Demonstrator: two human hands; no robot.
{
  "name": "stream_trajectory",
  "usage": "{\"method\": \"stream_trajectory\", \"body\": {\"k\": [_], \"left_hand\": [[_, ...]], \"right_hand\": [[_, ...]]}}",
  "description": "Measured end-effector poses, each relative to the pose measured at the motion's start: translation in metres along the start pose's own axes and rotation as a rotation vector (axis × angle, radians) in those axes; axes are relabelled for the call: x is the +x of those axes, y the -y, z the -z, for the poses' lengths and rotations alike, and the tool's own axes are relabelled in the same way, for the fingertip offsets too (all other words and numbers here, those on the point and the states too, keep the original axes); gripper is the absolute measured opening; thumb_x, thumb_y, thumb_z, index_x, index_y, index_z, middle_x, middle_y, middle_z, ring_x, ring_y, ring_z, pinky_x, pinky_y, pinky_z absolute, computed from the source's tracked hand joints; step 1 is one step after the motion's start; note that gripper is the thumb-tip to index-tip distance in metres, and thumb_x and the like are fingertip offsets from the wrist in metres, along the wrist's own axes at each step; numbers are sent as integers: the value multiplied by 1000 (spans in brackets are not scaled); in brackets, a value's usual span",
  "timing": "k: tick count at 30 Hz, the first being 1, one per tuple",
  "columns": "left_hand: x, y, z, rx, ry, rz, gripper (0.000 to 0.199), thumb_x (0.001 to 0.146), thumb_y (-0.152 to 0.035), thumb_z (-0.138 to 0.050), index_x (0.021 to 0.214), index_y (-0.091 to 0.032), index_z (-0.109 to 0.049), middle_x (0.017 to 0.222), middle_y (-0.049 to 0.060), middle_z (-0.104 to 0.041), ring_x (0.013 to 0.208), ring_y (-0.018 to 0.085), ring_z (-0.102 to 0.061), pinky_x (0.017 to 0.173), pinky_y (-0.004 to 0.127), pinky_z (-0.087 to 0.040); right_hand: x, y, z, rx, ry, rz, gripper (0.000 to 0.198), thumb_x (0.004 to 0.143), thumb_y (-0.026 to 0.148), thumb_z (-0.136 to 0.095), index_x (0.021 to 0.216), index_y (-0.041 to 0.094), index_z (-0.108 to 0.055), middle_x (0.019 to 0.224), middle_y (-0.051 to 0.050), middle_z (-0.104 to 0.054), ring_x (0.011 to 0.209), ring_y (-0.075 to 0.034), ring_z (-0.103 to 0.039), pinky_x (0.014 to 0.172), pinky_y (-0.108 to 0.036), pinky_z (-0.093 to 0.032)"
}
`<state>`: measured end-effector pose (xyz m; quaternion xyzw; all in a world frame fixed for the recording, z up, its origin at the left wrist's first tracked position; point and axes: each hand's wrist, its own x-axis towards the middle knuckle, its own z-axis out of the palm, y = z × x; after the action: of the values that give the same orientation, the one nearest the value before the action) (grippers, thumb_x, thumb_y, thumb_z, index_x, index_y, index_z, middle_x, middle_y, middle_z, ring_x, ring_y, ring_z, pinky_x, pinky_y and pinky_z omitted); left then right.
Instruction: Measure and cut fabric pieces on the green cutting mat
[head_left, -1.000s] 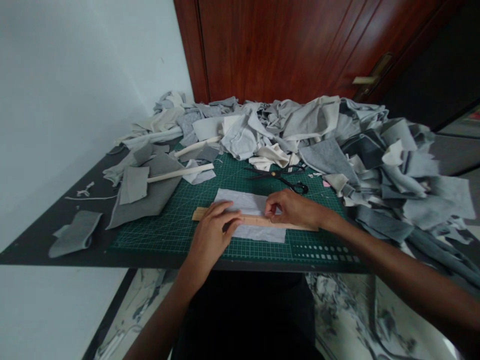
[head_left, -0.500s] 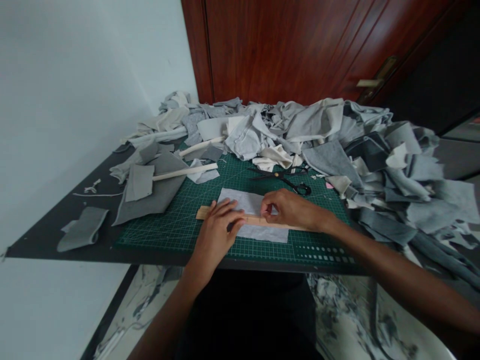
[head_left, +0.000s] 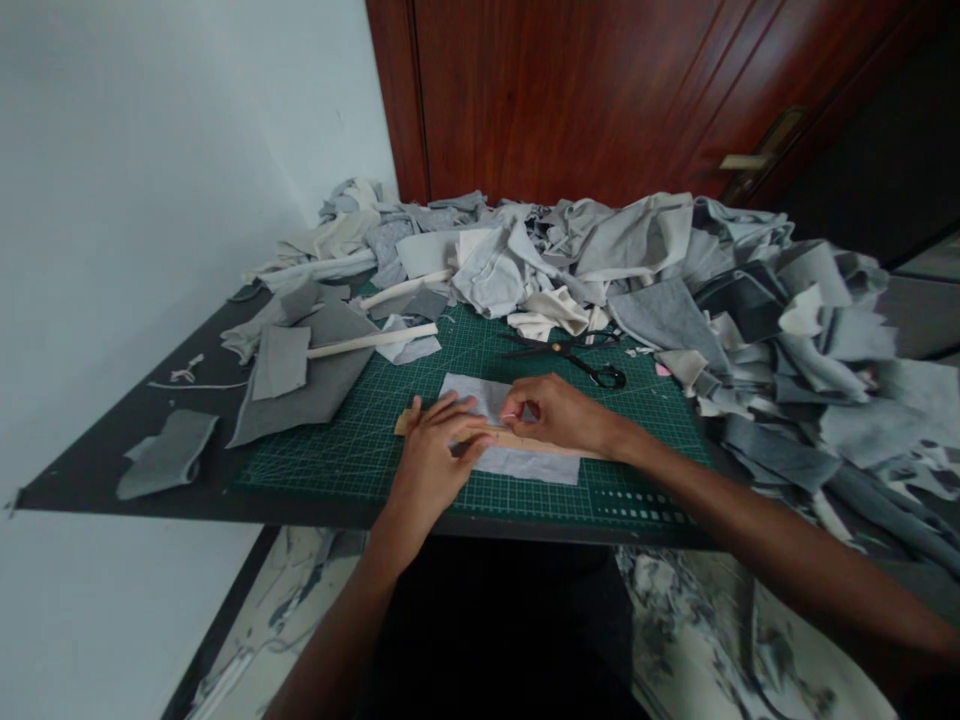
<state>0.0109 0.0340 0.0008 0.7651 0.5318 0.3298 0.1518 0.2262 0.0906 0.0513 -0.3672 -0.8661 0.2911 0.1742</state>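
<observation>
A piece of light grey fabric (head_left: pixel 529 465) lies on the green cutting mat (head_left: pixel 322 470). Across it runs a wooden ruler (head_left: pixel 551 447). My left hand (head_left: pixel 439 445) lies flat over the ruler's left part, fingers spread. Along the ruler's far edge, my right hand (head_left: pixel 551 410) is closed in a pinch, its fingertips low over the cloth. Something small and pale shows at those fingertips, too small to name. Beyond the fabric rest black scissors (head_left: pixel 559 348), blades pointing left.
Grey and cream fabric scraps (head_left: pixel 637 240) are heaped along the back and right of the dark table (head_left: pixel 82 470). More folded pieces (head_left: pixel 281 362) lie at the left. A wooden door (head_left: pixel 555 100) stands behind, and scraps litter the floor.
My right hand has slid left along the ruler, closer to my left hand. My left hand stays on the ruler. The view has shifted slightly.
</observation>
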Motion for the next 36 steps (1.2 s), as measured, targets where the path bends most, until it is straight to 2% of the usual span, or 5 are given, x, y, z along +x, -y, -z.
{"method": "stream_trajectory", "body": {"k": [12,22,28,32,36], "left_hand": [[-3,2,-2,-20,-15,9,13,92,-28,-73,99,-24,-63,119,5,-77,132,27,-62,125,58,-24],[-3,5,-5,-3,-28,11,30,91,-31,-74,120,-26,-67,121,4,-77,133,28,-62,126,60,-22],[-2,5,-2,-11,-6,1,23,94,-28,-70,117,-24,-68,118,5,-78,136,27,-59,124,57,-27],[-1,6,0,-17,17,-18,10,97,-20,-60,98,-24,-69,127,5,-75,137,26,-59,120,55,-33],[-1,5,2,-25,2,-39,11,96,-17,-59,90,-24,-65,120,4,-77,135,26,-60,117,52,-37]], "right_hand": [[20,5,-14,11,15,6,6,83,11,-72,81,16,-75,80,-1,-72,70,-11,-62,66,-22,-39],[4,5,7,-29,121,-33,11,84,10,-69,83,16,-77,78,-1,-73,68,-12,-62,66,-23,-40],[-10,-5,24,-51,189,-54,15,79,6,-66,80,17,-77,76,-1,-71,68,-12,-60,67,-23,-42],[-6,-1,17,18,67,-41,12,82,10,-64,81,16,-74,80,-1,-70,68,-11,-57,65,-23,-40],[12,5,-15,166,-177,-20,7,85,21,-68,79,17,-70,78,0,-67,66,-11,-54,63,-23,-40]]}}
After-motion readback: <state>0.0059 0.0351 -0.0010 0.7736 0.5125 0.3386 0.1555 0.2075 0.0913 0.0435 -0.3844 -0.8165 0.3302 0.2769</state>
